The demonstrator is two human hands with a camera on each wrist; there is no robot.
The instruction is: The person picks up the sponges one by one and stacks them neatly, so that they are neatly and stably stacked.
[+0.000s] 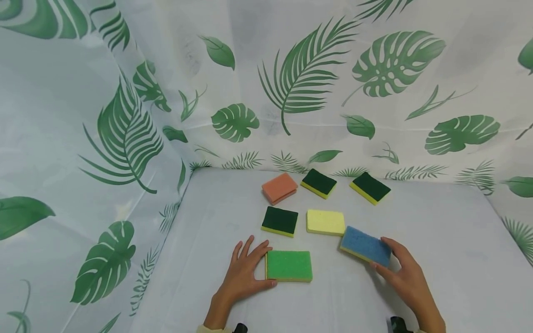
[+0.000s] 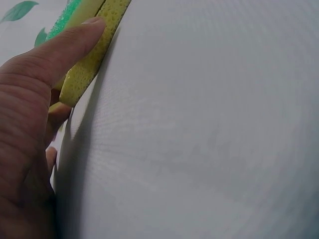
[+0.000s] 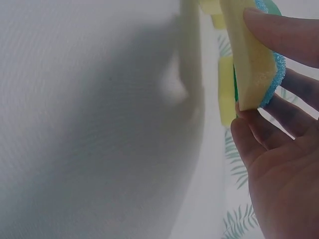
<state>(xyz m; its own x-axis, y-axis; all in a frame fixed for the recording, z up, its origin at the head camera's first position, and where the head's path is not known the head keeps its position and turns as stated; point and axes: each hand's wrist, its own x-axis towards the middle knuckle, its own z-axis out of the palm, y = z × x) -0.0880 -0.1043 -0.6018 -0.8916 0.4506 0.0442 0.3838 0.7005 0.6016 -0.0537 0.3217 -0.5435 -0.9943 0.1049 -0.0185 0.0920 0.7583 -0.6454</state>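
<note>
Near the front of the table lies a green scouring sponge [image 1: 289, 266]. My left hand [image 1: 243, 275] grips its left end, thumb along the near side and index finger at the far side, other fingers spread. From the left wrist, the thumb [image 2: 75, 47] presses on porous yellow foam [image 2: 89, 64], with a seam between two yellow layers under the green top. To the right, my right hand [image 1: 404, 273] pinches a blue-topped sponge [image 1: 366, 246] by its right end. This sponge is held tilted above the table, its pale foam side [image 3: 254, 69] showing in the right wrist view.
A yellow sponge [image 1: 325, 222] lies just behind the blue one. Dark green-topped sponges lie at middle left [image 1: 280, 221], back centre [image 1: 319, 183] and back right [image 1: 370, 188]. Orange sponge [image 1: 280, 188] sits at the back left. Leaf-printed cloth [image 1: 308, 78] hangs behind the white table [image 1: 200, 222].
</note>
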